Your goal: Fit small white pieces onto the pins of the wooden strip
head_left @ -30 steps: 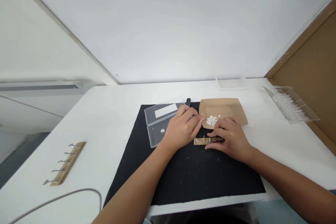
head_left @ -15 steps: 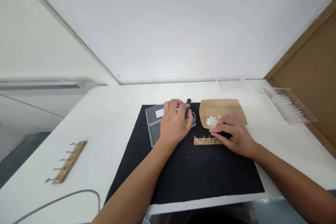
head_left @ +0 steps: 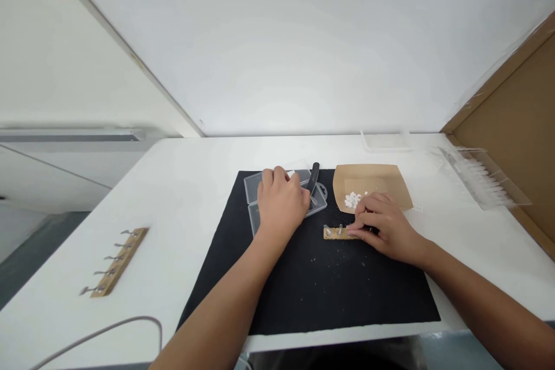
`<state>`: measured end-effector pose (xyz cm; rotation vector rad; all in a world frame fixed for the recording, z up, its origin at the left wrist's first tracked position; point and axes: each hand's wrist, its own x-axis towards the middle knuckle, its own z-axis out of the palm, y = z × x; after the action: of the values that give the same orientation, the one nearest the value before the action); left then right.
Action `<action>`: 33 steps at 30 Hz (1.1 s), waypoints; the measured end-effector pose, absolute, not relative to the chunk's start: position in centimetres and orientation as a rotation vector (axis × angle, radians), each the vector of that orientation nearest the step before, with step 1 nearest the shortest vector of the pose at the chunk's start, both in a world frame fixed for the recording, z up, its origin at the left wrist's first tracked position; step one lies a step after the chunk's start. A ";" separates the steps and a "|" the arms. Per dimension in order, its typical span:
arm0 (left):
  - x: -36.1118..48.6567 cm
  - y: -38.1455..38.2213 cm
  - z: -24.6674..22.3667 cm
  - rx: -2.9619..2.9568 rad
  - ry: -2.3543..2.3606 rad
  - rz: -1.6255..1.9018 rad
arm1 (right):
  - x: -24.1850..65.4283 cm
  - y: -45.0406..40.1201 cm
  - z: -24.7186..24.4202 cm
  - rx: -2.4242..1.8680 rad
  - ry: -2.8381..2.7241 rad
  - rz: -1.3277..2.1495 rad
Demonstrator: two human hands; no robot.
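Fingers curled, my left hand (head_left: 282, 201) lies over a clear plastic case (head_left: 254, 186); its fingertips are hidden, so what they hold cannot be made out. A black-handled tool (head_left: 314, 177) rests on the case just right of that hand. My right hand (head_left: 384, 224) is pinched at a small wooden strip (head_left: 333, 234) with small clear upright pieces, and covers its right part. Anything between those fingertips is too small to name. Behind the right hand, a brown paper tray (head_left: 368, 172) holds small white pieces (head_left: 352, 199).
A black mat (head_left: 321, 295) lies under the work. To the left stands a wooden strip with metal hooks (head_left: 119, 266), near a grey cable (head_left: 130, 319). Clear boxes (head_left: 485, 179) are at the right, and another clear tray (head_left: 387, 141) is at the back.
My left hand has shifted left, away from the black-handled tool, and its fingers have curled. My right fingertips have come down onto the small strip. The view has moved slightly.
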<state>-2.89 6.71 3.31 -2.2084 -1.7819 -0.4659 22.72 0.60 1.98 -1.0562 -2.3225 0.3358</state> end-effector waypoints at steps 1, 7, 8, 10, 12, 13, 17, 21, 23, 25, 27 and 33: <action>-2.9 6.7 3.5 -2.205 -1.748 -0.498 | 22.7 0.6 2.0 -1.058 -2.329 0.339; -3.5 6.8 4.3 -2.465 -1.296 -0.603 | 22.6 0.4 2.4 -1.055 -2.358 0.295; -3.7 6.9 4.3 -2.512 -1.189 -0.568 | 22.6 0.4 2.4 -1.051 -2.356 0.285; -4.0 7.0 4.3 -2.573 -1.022 -0.500 | 22.6 0.4 2.3 -1.039 -2.350 0.263; -4.3 7.2 4.2 -2.625 -0.948 -0.461 | 22.6 0.4 2.2 -1.012 -2.340 0.243; -4.4 7.2 4.1 -2.654 -0.943 -0.450 | 22.5 0.5 2.1 -0.994 -2.330 0.237; -4.8 7.5 3.9 -2.740 -0.999 -0.418 | 22.5 0.5 2.1 -0.944 -2.256 0.199; -5.1 7.8 3.4 -2.764 -1.074 -0.394 | 22.8 0.5 2.5 -0.935 -2.207 0.122; -5.2 7.9 3.2 -2.763 -1.094 -0.388 | 23.0 0.5 2.7 -0.930 -2.184 0.083; -5.2 8.0 3.0 -2.765 -1.105 -0.374 | 23.2 0.5 3.0 -0.940 -2.154 0.043; -5.2 8.1 3.0 -2.766 -1.103 -0.358 | 23.3 0.6 3.1 -0.967 -2.112 0.002; -5.0 8.3 3.3 -2.714 -0.947 -0.404 | 23.5 0.7 3.4 -1.021 -1.981 -0.046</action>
<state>-5.02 8.29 3.34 -2.7145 -0.9469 -0.4041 23.50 0.65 3.36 -1.0212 -1.9807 -0.0456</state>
